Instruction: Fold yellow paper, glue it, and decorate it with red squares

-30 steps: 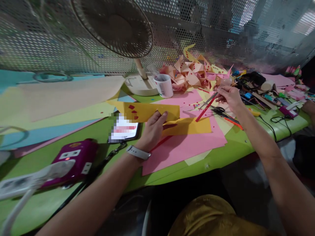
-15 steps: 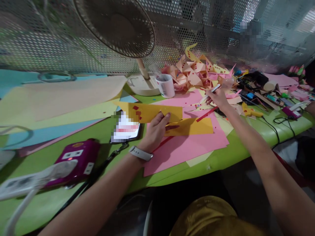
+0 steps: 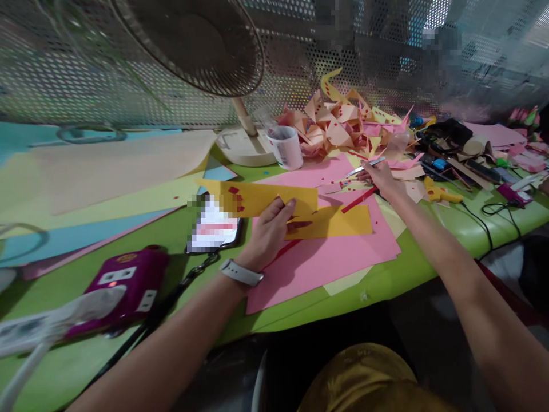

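My left hand [image 3: 271, 229] is closed on a folded strip of orange-yellow paper [image 3: 274, 195], thumb on top. Small dark red paper pieces [image 3: 234, 197] sit on the strip's left part. Its lower flap [image 3: 347, 222] spreads to the right above a pink sheet [image 3: 326, 269]. Farther right, my right hand [image 3: 380, 176] grips a slim silver tool [image 3: 364, 166] that looks like a pair of tweezers. The tool's tip points left, over tiny red and coloured bits [image 3: 344, 184] on the paper. Beneath that hand lies a narrow red strip [image 3: 359, 200].
A fan [image 3: 246, 143] and a white cup [image 3: 286, 150] stand at the back, beside a heap of cut paper [image 3: 337, 123]. To the left are a phone [image 3: 214, 229], a purple power socket [image 3: 128, 286] and large paper sheets [image 3: 128, 166]. A yellow glue gun [image 3: 441, 191] lies right.
The tool in my right hand has tilted flatter, and that hand has shifted slightly. My left hand keeps its hold on the yellow paper. The camera view has moved a little.
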`<state>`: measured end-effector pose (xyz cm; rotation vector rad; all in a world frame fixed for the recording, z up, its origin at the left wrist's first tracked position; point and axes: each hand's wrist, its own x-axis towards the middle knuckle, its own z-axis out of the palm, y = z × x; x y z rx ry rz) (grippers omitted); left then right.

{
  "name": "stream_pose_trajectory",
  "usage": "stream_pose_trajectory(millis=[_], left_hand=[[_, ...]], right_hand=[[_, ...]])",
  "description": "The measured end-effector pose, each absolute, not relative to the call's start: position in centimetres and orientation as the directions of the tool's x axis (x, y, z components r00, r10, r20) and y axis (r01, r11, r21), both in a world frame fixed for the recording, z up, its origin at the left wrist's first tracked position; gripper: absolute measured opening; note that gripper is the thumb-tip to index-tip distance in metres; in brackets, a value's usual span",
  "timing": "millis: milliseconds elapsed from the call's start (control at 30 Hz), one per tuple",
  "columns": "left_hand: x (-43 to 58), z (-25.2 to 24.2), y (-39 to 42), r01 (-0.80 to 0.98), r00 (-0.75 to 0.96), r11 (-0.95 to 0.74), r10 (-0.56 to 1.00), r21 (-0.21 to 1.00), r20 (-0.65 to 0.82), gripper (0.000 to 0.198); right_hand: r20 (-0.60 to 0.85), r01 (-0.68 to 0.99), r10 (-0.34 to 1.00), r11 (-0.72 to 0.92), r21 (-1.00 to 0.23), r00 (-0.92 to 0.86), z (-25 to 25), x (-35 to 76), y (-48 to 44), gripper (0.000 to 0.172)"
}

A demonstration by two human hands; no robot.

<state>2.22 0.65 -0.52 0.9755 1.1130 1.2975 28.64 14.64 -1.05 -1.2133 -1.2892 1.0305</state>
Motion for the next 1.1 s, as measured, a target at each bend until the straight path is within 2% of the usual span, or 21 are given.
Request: stream_pose_trajectory(millis=[233,933,1100], left_hand=[[2.13,-0.58,0.71,-0.215,-0.034,0.07,0.996,0.974,-0.079,0.037],[2.43,-0.21,0.56,-0.225,-0.044,0.089,0.994,0.97,-0.101,0.032],[2.43,-0.02,0.45,-0.223,-0.044,0.099,0.993,0.97,-0.111,0.026]], right_hand=[[0.062,0.11,0.994,0.052,-0.993,0.091,-0.6,28.45,14.1,0.033],[0.055,0.049,0.996,0.052,-0.997,0.071,-1.19,27.98,14.22,0.036],[0.056,0.071,0.993,0.049,-0.996,0.101,-1.3,27.62,14.13,0.03]])
